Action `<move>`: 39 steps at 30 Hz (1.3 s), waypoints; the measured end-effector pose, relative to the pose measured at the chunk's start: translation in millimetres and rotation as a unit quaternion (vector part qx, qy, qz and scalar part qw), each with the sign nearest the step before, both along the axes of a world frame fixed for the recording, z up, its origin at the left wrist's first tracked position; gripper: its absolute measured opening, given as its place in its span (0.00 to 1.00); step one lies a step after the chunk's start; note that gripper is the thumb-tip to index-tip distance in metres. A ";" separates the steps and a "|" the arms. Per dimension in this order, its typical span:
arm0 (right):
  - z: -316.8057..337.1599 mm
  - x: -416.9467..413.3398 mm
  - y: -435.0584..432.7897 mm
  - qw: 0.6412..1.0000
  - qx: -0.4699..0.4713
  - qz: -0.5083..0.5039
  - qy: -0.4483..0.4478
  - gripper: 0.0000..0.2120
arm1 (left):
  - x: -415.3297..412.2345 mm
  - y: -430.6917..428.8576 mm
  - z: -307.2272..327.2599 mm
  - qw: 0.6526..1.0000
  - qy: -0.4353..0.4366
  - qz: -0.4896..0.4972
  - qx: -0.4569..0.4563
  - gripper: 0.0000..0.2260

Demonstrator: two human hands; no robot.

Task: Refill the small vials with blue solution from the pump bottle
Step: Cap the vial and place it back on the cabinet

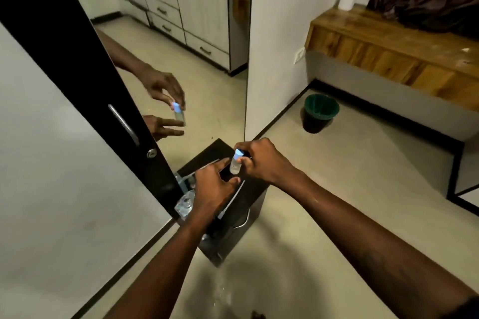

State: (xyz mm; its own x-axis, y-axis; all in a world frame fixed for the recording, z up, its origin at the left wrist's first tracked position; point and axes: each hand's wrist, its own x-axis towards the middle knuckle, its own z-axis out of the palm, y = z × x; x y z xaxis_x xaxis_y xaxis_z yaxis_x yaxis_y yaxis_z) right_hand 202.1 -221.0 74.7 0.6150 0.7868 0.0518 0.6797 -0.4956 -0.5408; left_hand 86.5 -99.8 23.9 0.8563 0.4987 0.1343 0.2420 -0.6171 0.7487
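At the far left a dark door [77, 65] frames a mirror [207, 72], which doubles the hands and shows the grip from the other side. Below it, on the near left edge of a black stand [248, 204], is a clear bottle [184, 206], probably the pump bottle, kept within easy reach for dispensing.

The left hand [213, 185] pinches the lower body of the vial [235, 164] between thumb and forefinger, holding it upright over the stand so that nothing spills. The right hand [261, 160] curls tightly round the pale blue cap [239, 153] from above. One hand steadies while the other turns, so I judge a cap being twisted, though I cannot tell whether on or off. The liquid inside looks pale and its colour is unclear.

Well apart to the far right, a green bin [321, 111] stands on the floor before a wooden bench [388, 54], neither playing a part.
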 end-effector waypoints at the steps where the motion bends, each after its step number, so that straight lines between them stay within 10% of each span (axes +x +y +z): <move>1: -17.2 6.7 4.1 1.000 -0.005 -0.002 0.011 0.04 | -2.4 1.2 -18.1 1.000 0.019 0.009 -0.021 0.14; 12: -229.5 87.6 48.6 0.987 -0.107 -0.042 0.110 0.21 | -44.1 -32.4 -176.9 0.969 0.068 0.213 -0.107 0.06; 30: -227.9 68.2 57.1 0.999 -0.030 -0.016 0.025 0.23 | -48.7 -23.2 -212.0 0.957 0.072 0.251 -0.127 0.04; 39: -265.1 2.1 83.7 0.971 -0.136 0.161 0.110 0.30 | -54.7 -24.0 -215.0 0.934 0.066 0.295 -0.191 0.16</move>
